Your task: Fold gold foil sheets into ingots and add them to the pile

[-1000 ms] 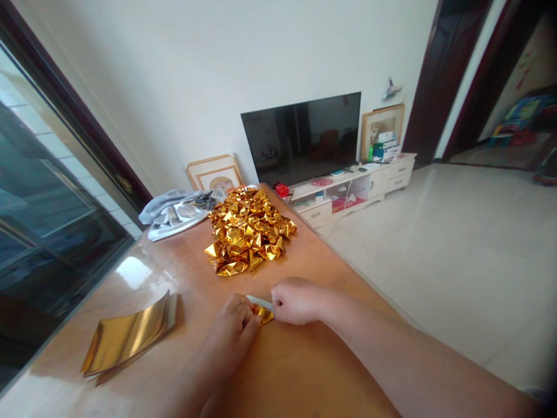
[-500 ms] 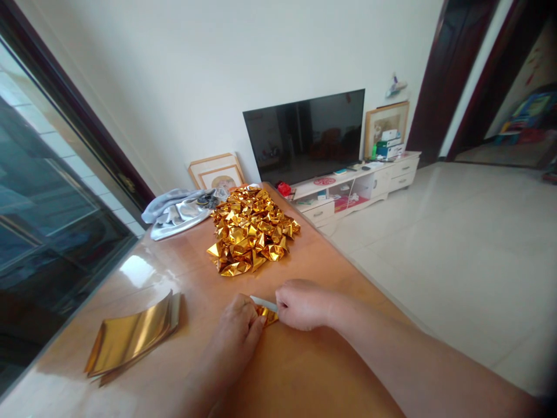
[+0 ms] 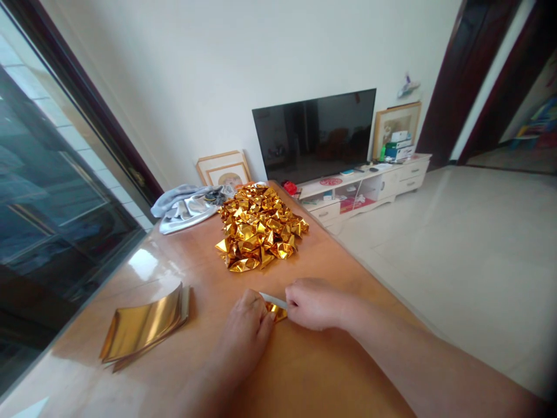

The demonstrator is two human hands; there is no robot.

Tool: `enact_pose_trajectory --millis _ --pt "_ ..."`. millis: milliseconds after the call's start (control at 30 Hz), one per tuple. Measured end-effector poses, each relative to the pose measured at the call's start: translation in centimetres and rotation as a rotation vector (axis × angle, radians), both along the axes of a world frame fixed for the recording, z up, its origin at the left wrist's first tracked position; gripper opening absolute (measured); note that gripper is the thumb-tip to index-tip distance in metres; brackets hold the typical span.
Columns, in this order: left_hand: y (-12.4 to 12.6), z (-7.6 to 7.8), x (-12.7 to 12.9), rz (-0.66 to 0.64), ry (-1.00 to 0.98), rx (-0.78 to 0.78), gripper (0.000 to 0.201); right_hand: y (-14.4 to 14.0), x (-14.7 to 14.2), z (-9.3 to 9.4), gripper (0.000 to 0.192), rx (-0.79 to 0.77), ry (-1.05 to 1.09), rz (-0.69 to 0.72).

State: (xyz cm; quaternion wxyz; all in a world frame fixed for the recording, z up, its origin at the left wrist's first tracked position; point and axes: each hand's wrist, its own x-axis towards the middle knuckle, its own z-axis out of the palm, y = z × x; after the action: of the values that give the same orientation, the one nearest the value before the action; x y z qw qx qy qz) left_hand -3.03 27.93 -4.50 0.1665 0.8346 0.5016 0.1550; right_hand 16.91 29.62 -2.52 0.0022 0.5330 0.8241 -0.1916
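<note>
A partly folded sheet of gold foil paper (image 3: 277, 313) lies low over the wooden table (image 3: 343, 371), a pale strip of its back along the far edge. My left hand (image 3: 248, 325) grips its left end, the thumb pressed on the gold side. At the right end, my right hand (image 3: 315, 303) is closed on the same paper, with curled fingers hiding the corner. Beyond both hands rises a heap of folded gold paper ingots (image 3: 261, 229). To the left rests a curved stack of flat gold foil sheets (image 3: 143, 325).
Grey and white cloth (image 3: 187, 206) lies at the table's far left. Behind stand a framed picture (image 3: 224, 171), a television (image 3: 315, 136) and a white low cabinet (image 3: 387, 183). A glass door (image 3: 65, 174) is on the left; tiled floor (image 3: 456, 249) stretches to the right.
The whole view has shifted slightly, so things appear farther right. Both hands keep their hold on the gold paper, with little visible change in its fold.
</note>
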Motion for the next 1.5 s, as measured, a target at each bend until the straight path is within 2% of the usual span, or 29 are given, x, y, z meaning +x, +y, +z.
enact_pose_trajectory --millis 400,933,1100,1233,1500 --pt "0.1 -1.0 -0.2 0.006 0.016 0.094 0.024 -0.3 -0.2 0.0 0.025 0.012 0.021 -0.025" --pt "0.0 -1.3 -0.1 0.03 0.01 0.11 0.023 -0.2 -0.2 -0.2 0.018 0.05 0.016 -0.006" --pt "0.0 -1.0 0.0 0.045 -0.026 0.105 0.02 -0.2 -0.1 0.0 0.014 0.012 0.024 -0.015" --pt "-0.2 -0.6 0.0 0.004 -0.075 0.081 0.01 -0.1 0.2 0.1 0.012 0.023 0.034 -0.028" --pt "-0.2 -0.5 -0.2 -0.038 -0.1 0.042 0.021 0.1 1.2 0.1 0.014 -0.013 0.042 -0.054"
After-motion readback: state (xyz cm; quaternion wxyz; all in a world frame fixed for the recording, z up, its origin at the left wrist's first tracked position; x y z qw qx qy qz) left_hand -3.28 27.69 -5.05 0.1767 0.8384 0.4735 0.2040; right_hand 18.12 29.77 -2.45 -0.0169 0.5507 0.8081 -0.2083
